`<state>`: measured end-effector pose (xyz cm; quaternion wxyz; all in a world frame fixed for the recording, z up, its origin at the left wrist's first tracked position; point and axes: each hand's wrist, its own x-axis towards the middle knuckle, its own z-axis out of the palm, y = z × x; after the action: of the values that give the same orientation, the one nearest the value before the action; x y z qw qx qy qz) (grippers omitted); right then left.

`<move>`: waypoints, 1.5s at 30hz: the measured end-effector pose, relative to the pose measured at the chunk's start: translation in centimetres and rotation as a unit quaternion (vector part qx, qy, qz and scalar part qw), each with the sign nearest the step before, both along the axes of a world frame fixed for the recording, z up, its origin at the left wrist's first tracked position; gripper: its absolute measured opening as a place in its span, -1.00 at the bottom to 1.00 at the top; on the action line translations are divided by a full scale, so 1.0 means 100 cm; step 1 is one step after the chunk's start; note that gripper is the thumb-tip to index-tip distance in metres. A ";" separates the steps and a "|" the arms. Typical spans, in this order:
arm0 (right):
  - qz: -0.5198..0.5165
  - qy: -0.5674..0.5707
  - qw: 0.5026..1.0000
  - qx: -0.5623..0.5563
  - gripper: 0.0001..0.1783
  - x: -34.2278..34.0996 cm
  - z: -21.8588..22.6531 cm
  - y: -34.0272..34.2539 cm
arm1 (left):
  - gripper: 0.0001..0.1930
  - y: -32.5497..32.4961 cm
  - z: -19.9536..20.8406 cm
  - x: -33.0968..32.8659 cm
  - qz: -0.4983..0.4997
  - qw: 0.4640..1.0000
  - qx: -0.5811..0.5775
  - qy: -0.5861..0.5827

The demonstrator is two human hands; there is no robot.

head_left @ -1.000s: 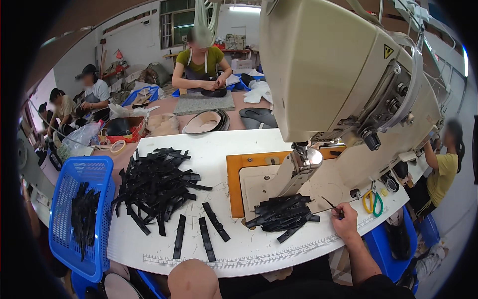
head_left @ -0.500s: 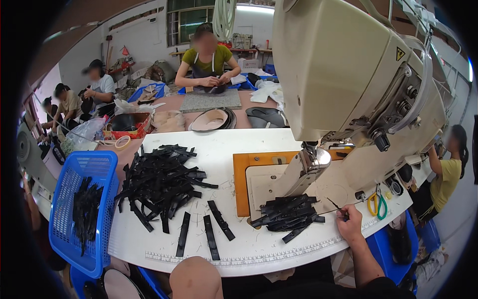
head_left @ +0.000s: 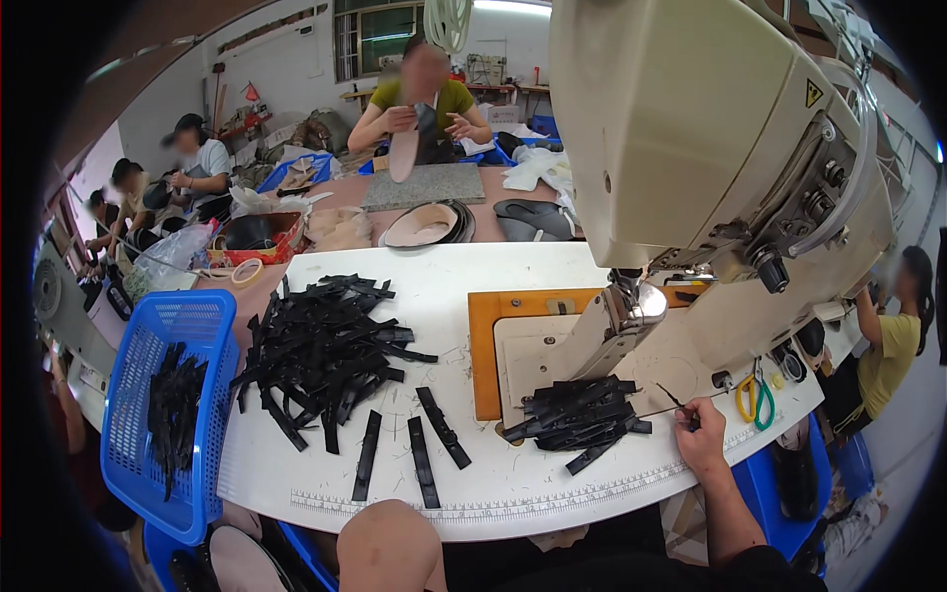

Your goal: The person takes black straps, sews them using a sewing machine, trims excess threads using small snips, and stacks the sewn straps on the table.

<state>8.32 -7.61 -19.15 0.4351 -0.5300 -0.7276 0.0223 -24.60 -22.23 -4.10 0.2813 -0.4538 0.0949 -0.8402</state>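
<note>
My right hand [head_left: 700, 436] rests at the front right of the white table, closed around a slim dark pointed tool [head_left: 681, 403]. Whether it is tweezers or thread snips I cannot tell. Just left of the tool, a stack of short black strips [head_left: 582, 414] lies at the foot of the sewing machine's post [head_left: 617, 331]. Three single strips, among them a middle one [head_left: 423, 462], lie apart on the tabletop. Farther left is a large heap of black strips [head_left: 321, 345]. My left hand is out of view; a bare knee [head_left: 390, 553] shows at the lower edge.
The big sewing machine head [head_left: 681, 128] overhangs the right side. Yellow-and-green-handled scissors [head_left: 758, 397] lie right of my hand. A blue basket [head_left: 116, 434] with strips stands left. Across the table, a co-worker [head_left: 424, 109] handles a shoe part; stacked oval pieces [head_left: 426, 225] lie nearer.
The co-worker opposite has raised a shoe part with a pale sole upright over the grey slab. The view has shifted slightly. My right hand keeps its hold on the tool beside the strips.
</note>
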 end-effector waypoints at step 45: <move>-0.007 -0.054 0.998 -0.009 -0.81 -0.053 0.024 -0.038 | -0.85 -0.010 0.036 -0.029 -0.030 0.985 0.131 -0.105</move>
<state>3.06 -11.42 -16.71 0.3904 -0.5397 -0.7459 -0.0027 -27.50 -23.23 -0.46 0.3213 -0.3192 0.1874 -0.8716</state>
